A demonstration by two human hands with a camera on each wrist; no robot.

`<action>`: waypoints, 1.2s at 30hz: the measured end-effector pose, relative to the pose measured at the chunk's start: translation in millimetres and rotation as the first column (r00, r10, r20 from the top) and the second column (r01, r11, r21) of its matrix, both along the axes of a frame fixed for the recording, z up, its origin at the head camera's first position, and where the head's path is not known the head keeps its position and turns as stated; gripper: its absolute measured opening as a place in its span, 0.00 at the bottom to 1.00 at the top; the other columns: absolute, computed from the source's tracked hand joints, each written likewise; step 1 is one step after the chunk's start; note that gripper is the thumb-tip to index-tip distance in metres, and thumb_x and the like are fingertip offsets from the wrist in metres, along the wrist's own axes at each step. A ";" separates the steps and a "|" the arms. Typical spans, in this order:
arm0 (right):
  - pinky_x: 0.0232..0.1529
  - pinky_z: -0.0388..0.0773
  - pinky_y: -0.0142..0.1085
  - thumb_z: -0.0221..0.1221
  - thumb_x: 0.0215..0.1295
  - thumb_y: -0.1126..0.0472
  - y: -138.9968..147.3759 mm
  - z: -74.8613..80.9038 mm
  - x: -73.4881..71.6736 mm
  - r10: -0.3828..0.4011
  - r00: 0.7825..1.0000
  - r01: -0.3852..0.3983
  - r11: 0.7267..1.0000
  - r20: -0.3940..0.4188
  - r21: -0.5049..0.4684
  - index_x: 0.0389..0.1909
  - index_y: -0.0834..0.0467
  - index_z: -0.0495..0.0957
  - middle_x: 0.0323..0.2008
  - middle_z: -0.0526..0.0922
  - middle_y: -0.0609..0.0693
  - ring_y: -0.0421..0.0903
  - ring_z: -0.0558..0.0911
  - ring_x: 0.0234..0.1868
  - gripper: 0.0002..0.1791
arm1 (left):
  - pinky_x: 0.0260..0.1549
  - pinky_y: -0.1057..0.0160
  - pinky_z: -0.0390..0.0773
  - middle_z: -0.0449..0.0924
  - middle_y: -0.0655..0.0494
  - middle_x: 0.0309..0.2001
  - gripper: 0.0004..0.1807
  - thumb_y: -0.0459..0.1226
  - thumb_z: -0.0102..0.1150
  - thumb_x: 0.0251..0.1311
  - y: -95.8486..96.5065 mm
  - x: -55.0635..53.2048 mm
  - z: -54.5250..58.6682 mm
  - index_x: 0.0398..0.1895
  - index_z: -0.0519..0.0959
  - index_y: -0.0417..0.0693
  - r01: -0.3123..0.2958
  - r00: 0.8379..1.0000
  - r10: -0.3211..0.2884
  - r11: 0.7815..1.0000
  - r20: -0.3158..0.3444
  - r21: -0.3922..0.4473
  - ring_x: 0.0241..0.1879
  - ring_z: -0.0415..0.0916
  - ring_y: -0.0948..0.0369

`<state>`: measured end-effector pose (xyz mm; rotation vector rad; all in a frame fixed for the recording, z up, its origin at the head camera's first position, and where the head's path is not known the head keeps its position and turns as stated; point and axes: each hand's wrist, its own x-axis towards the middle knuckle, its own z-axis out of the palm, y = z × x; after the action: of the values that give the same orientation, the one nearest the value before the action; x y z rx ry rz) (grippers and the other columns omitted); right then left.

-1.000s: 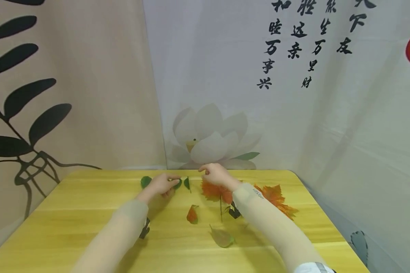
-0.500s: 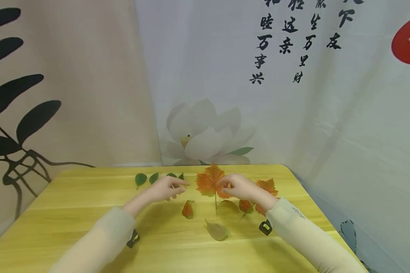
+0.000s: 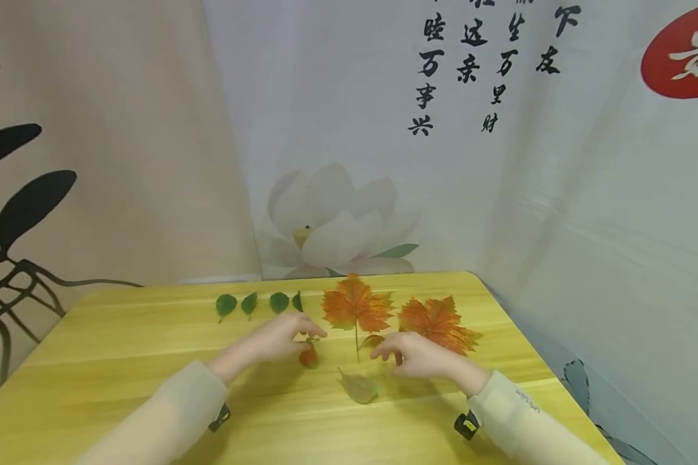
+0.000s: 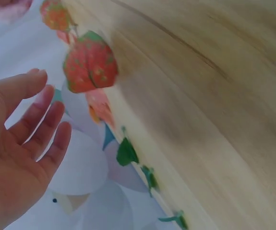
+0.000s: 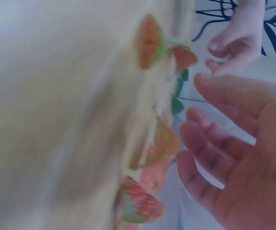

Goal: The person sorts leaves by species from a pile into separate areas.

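My left hand (image 3: 279, 337) hovers over a small red-orange leaf (image 3: 309, 358), partly covering it in the head view. In the left wrist view its loosely bent fingers (image 4: 51, 129) hold nothing, beside a red leaf (image 4: 90, 63). My right hand (image 3: 421, 355) is above the table, near a small brownish leaf (image 3: 373, 341) that it partly hides. The right wrist view shows its fingers (image 5: 207, 139) relaxed and apart, with nothing between them. Between and below the hands lies a pale green leaf (image 3: 359, 387).
Along the back of the yellow wood-grain table (image 3: 122, 368) several green leaves (image 3: 226, 305) form a row. An upright-pointing orange maple leaf (image 3: 355, 303) lies at the centre back, another orange maple leaf (image 3: 439, 324) to its right. A printed cloth (image 3: 337, 129) hangs behind.
My right hand has come back from the table's rear, uncovering the maple leaves. My left hand has moved from the green leaves to the red-orange leaf. The head view has shifted right.
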<state>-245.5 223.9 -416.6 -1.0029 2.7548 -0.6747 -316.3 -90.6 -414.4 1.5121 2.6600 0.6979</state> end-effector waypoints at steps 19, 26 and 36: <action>0.31 0.73 0.26 0.66 0.53 0.69 -13.1 -38.5 1.6 0.071 0.997 -0.070 0.997 0.030 -0.024 0.48 0.51 0.84 0.37 0.75 0.38 0.35 0.71 0.29 0.20 | 0.48 0.55 0.76 0.79 0.59 0.39 0.14 0.26 0.70 0.46 -2.1 -14.3 -21.9 0.38 0.86 0.48 0.008 0.985 -0.013 1.000 -0.170 -0.030 0.44 0.74 0.57; 0.32 0.75 0.26 0.63 0.58 0.70 -18.0 -38.3 -1.0 0.084 0.996 -0.084 0.993 -0.001 -0.081 0.40 0.52 0.87 0.35 0.74 0.38 0.32 0.72 0.30 0.13 | 0.48 0.55 0.74 0.80 0.62 0.36 0.07 0.32 0.72 0.48 0.5 -14.5 -19.9 0.32 0.86 0.50 -0.020 0.989 0.013 0.999 -0.144 -0.050 0.43 0.74 0.58; 0.38 0.77 0.36 0.63 0.62 0.59 -16.8 -32.5 -8.2 -0.093 0.974 0.165 0.915 0.207 -0.367 0.33 0.57 0.82 0.38 0.81 0.44 0.39 0.76 0.38 0.05 | 0.44 0.55 0.76 0.78 0.66 0.33 0.06 0.33 0.69 0.54 -0.3 -13.4 -16.1 0.27 0.82 0.54 -0.061 0.996 0.057 0.995 -0.062 -0.074 0.41 0.73 0.60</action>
<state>-253.7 207.1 -449.0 -0.7688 2.5941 -1.2974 -329.7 -90.9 -430.6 1.4651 2.7510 0.5555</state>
